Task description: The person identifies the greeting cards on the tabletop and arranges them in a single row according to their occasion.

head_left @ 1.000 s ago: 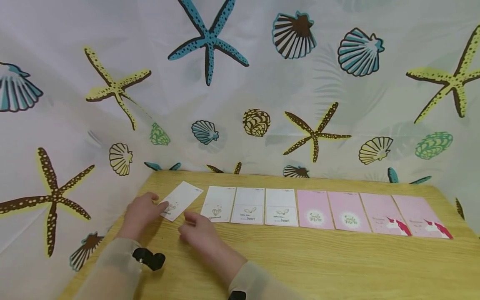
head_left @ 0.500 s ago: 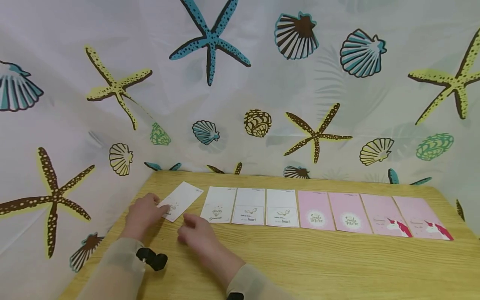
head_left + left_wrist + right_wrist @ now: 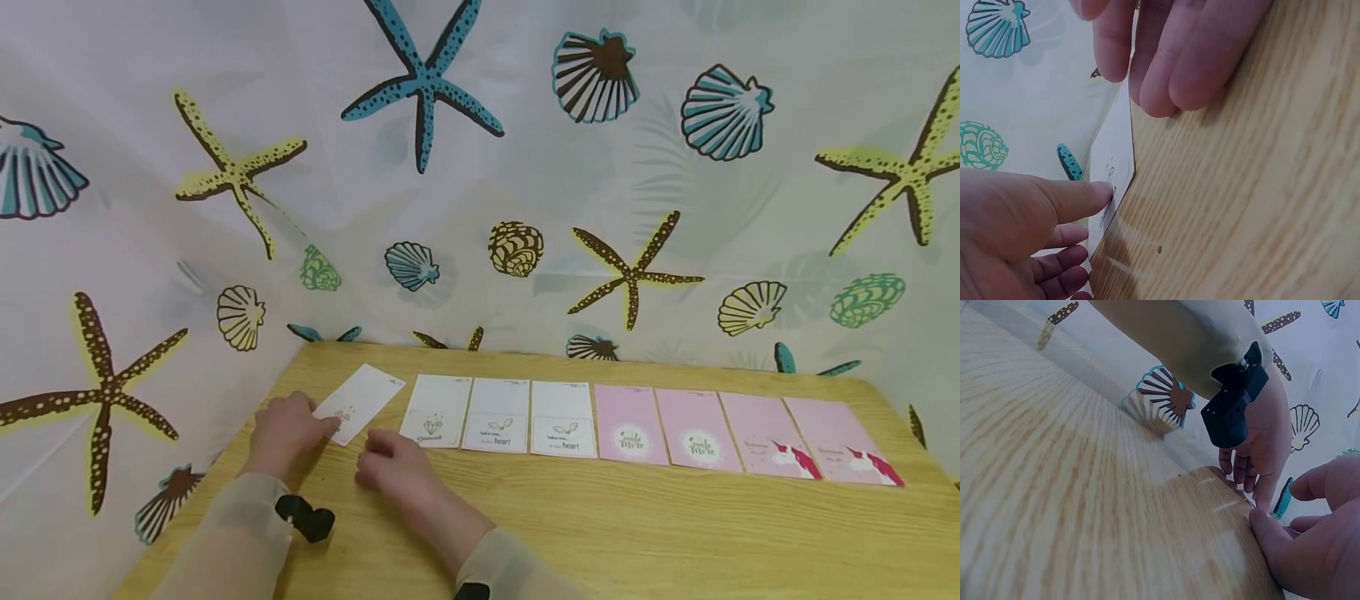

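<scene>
In the head view, a white card (image 3: 364, 395) with a small diamond print lies at a slant at the left end of a row. My left hand (image 3: 287, 435) holds it by its lower left part, thumb on the printed face and fingers at the left edge. The left wrist view shows that thumb (image 3: 1079, 199) flat across the print. Just to the right of the card's lower corner is my right hand (image 3: 397, 467), loosely bent and holding nothing. Beside it lies a matching white diamond card (image 3: 435, 404), set straight.
Rightward the row continues with two white "heart" cards (image 3: 498, 400) (image 3: 562, 400), two pink "Smile More" cards (image 3: 626, 408) (image 3: 693, 412) and two pink unicorn cards (image 3: 761, 421) (image 3: 828, 425). They lie on a wooden table (image 3: 637, 533). A shell-and-starfish cloth (image 3: 465, 192) hangs behind and at the left.
My left hand has shifted slightly right and toward me, its thumb sliding a little on the slanted card. The right hand and the cards stay almost where they were.
</scene>
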`<move>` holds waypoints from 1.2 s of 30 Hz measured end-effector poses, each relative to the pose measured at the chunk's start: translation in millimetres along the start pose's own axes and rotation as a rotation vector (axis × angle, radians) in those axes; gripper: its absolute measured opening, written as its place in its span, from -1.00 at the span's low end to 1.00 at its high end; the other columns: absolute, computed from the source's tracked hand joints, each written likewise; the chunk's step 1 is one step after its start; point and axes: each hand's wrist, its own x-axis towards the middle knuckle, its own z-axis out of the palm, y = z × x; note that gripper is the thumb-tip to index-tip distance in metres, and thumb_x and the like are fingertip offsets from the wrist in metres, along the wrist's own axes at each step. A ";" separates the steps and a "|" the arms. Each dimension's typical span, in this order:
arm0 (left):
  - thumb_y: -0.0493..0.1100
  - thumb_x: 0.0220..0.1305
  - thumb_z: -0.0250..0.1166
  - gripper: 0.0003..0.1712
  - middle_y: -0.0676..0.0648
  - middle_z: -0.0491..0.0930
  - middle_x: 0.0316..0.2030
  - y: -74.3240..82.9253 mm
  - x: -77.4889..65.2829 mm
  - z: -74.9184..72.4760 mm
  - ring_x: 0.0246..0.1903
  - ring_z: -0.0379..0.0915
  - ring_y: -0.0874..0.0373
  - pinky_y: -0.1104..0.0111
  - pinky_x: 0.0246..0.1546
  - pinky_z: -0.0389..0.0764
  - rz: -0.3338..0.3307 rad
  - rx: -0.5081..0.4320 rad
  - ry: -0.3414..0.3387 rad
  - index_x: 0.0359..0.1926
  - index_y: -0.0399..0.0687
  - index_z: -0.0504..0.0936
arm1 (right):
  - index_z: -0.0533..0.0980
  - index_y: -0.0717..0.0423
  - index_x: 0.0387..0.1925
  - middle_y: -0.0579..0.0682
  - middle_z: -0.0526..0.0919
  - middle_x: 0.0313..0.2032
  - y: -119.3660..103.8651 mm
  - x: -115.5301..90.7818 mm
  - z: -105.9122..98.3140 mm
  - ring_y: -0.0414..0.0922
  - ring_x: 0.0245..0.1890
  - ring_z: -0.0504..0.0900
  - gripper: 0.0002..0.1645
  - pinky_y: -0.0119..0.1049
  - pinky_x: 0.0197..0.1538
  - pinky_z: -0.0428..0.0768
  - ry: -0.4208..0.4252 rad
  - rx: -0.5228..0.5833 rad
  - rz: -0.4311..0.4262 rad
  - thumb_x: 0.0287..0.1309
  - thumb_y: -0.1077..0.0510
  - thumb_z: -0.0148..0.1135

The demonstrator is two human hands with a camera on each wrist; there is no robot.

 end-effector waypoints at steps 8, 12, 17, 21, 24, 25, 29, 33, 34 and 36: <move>0.00 0.47 0.43 -0.32 -0.53 0.57 0.05 -4.3 -5.3 -1.6 -0.04 0.51 -0.39 -0.21 0.06 0.54 -0.039 -0.079 0.013 0.19 -0.52 0.40 | 0.47 0.39 0.49 0.19 0.65 0.32 2.7 1.1 2.1 -0.03 0.16 0.73 -0.32 -0.12 0.24 0.70 -0.014 -0.016 -0.011 0.38 0.32 0.31; -0.07 0.55 0.30 -0.43 -0.53 0.58 0.15 -8.6 -7.4 -1.3 0.05 0.55 -0.43 -0.23 0.11 0.55 -0.023 -0.068 0.023 0.23 -0.54 0.45 | 0.50 0.37 0.48 0.17 0.66 0.33 3.3 1.0 3.5 -0.03 0.25 0.67 -0.32 -0.07 0.33 0.63 -0.011 -0.040 -0.020 0.36 0.30 0.33; -0.17 0.61 0.09 -0.57 -0.48 0.61 0.18 -16.7 -7.5 0.9 0.13 0.57 -0.44 -0.26 0.12 0.56 -0.019 -0.072 0.040 0.21 -0.50 0.56 | 0.52 0.32 0.47 0.15 0.65 0.36 2.4 -1.1 5.4 0.05 0.41 0.55 -0.30 0.02 0.48 0.47 0.006 -0.070 -0.020 0.31 0.28 0.36; -0.21 0.60 0.02 -0.56 -0.50 0.61 0.16 -19.9 -6.1 2.1 0.13 0.56 -0.44 -0.26 0.16 0.54 -0.033 -0.135 0.054 0.19 -0.51 0.58 | 0.52 0.33 0.47 0.15 0.66 0.34 0.5 -3.1 7.0 0.03 0.40 0.53 -0.25 0.03 0.51 0.43 0.008 -0.078 -0.034 0.24 0.30 0.36; -0.21 0.59 0.03 -0.55 -0.52 0.57 0.19 -19.0 -5.3 3.3 0.16 0.51 -0.43 -0.25 0.24 0.49 -0.050 -0.221 0.060 0.21 -0.53 0.57 | 0.52 0.32 0.48 0.11 0.67 0.30 -1.0 -4.3 8.2 -0.05 0.30 0.55 -0.24 -0.03 0.46 0.46 0.006 -0.084 -0.041 0.22 0.31 0.34; -0.21 0.59 0.03 -0.55 -0.52 0.55 0.21 -17.9 -5.2 3.7 0.17 0.48 -0.43 -0.25 0.27 0.46 -0.057 -0.251 0.061 0.21 -0.53 0.56 | 0.52 0.32 0.48 0.10 0.68 0.27 -1.5 -4.3 8.4 -0.07 0.25 0.55 -0.24 -0.06 0.43 0.47 0.005 -0.089 -0.043 0.23 0.31 0.34; -0.20 0.58 0.05 -0.53 -0.54 0.50 0.26 -9.9 -7.2 1.7 0.22 0.40 -0.43 -0.25 0.36 0.39 -0.074 -0.338 0.067 0.25 -0.53 0.53 | 0.51 0.32 0.49 0.05 0.72 0.11 -2.9 -3.6 8.9 -0.16 0.02 0.58 -0.26 -0.18 0.23 0.55 0.012 -0.108 -0.037 0.28 0.31 0.35; -0.20 0.59 0.03 -0.51 -0.53 0.47 0.29 -0.8 -10.7 -2.4 0.24 0.38 -0.41 -0.23 0.37 0.39 -0.071 -0.380 0.067 0.29 -0.53 0.50 | 0.48 0.32 0.52 0.08 0.72 0.14 -4.4 -2.0 8.0 -0.17 -0.03 0.62 -0.27 -0.19 0.18 0.61 0.018 -0.094 -0.017 0.34 0.30 0.34; -0.20 0.60 0.02 -0.51 -0.52 0.47 0.30 1.1 -11.4 -3.4 0.22 0.38 -0.40 -0.23 0.36 0.40 -0.071 -0.391 0.067 0.30 -0.53 0.49 | 0.48 0.31 0.52 0.08 0.72 0.17 -4.5 -1.3 7.9 -0.15 -0.01 0.63 -0.28 -0.16 0.18 0.62 0.027 -0.090 -0.014 0.35 0.30 0.34; -0.20 0.60 0.01 -0.51 -0.51 0.46 0.30 5.1 -13.1 -5.5 0.20 0.37 -0.37 -0.21 0.33 0.42 -0.074 -0.409 0.072 0.32 -0.52 0.48 | 0.50 0.29 0.51 0.11 0.69 0.24 -5.2 -0.7 8.0 -0.11 0.09 0.63 -0.29 -0.10 0.23 0.62 0.053 -0.080 -0.008 0.35 0.29 0.34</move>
